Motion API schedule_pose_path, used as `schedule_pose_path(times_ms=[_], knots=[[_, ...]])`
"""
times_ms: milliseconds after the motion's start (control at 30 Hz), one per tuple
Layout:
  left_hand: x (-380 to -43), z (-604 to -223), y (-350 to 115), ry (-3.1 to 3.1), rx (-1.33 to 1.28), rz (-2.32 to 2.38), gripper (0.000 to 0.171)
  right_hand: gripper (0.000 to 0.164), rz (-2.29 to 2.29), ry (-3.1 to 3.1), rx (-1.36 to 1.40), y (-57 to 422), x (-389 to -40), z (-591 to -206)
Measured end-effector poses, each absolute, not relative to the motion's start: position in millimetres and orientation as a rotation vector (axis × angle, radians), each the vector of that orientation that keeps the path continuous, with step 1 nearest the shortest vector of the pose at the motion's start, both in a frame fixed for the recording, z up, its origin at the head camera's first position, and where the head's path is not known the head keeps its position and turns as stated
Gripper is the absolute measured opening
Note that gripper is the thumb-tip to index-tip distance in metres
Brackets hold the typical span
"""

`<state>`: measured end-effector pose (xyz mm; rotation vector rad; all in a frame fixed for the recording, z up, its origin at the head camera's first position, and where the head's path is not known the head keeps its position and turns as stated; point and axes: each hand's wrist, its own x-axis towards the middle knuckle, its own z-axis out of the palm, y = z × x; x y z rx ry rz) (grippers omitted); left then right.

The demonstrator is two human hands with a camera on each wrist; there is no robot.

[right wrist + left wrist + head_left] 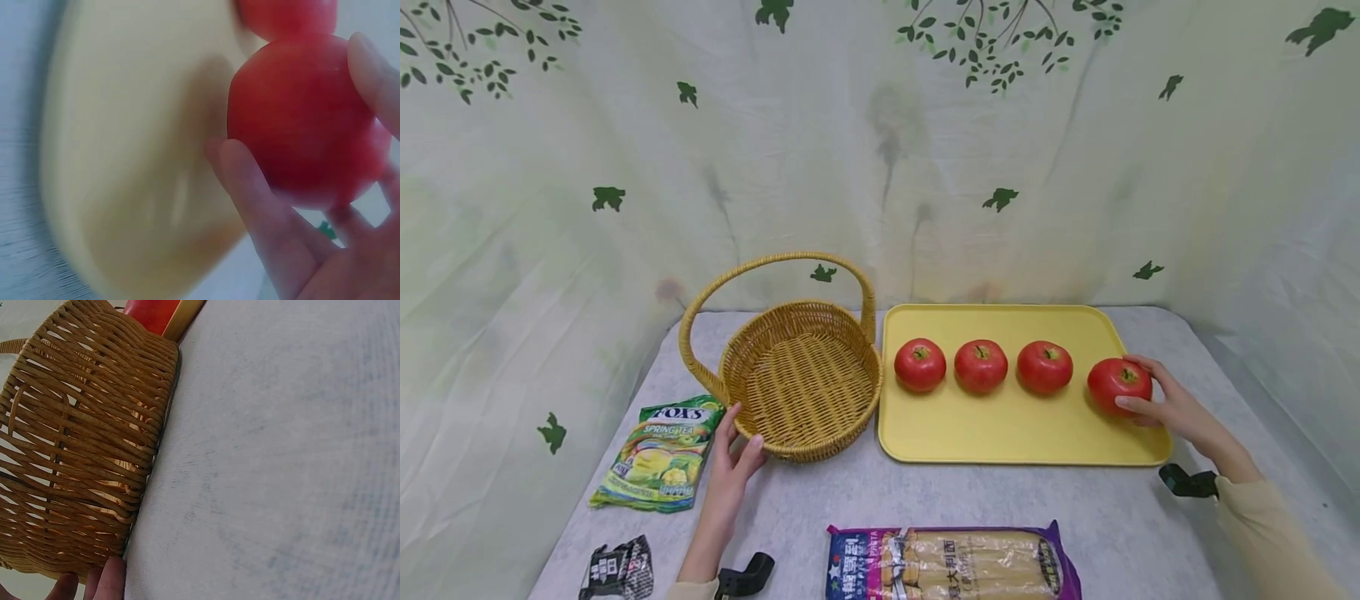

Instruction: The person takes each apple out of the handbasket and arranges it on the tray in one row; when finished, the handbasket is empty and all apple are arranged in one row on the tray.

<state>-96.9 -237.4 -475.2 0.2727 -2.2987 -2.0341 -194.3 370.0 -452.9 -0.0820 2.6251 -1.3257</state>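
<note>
A woven wicker basket (805, 375) with an arched handle stands left of a yellow tray (1022, 429). My left hand (739, 435) rests with straight fingers against the basket's near-left wall; its fingertips (107, 580) show below the basket (81, 437) in the left wrist view. Several red fruits lie in a row on the tray. My right hand (1142, 385) grips the rightmost red fruit (1116, 379) near the tray's right edge, thumb in front and fingers behind. In the blurred right wrist view, the fingers (250, 181) curl round the fruit (300, 119) above the tray (137, 156).
A green FOX'S candy bag (662, 454) lies left of the basket. A purple pasta packet (951, 562) and a small black-and-white packet (617, 567) lie at the grey table's (1000, 500) front edge. A leaf-print cloth backs the table.
</note>
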Motion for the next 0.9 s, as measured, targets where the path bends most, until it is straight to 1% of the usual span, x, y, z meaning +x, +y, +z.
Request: schedule_pose_path(times_ms=[67,267,467,700,900], knots=[[-97,-475,-238,-2.299,0.277,-2.034,0.061,0.085,-1.348,2.615,-0.091,371,-200,-455],[-96,-475,-237,-2.301,0.29,-2.036,0.061,0.079,-1.358,2.624,-0.144,377,-216,-470],[-97,-476,-236,-2.301,0.286,-2.042,0.061,0.081,-1.348,2.543,-0.102,367,-215,-456],[-97,-475,-237,-2.301,0.263,-2.051,0.061,0.084,-1.379,2.507,-0.065,367,-217,-450],[-96,-469,-236,-2.33,0.289,-1.995,0.064,0.083,-1.392,2.532,-0.094,369,-216,-456]])
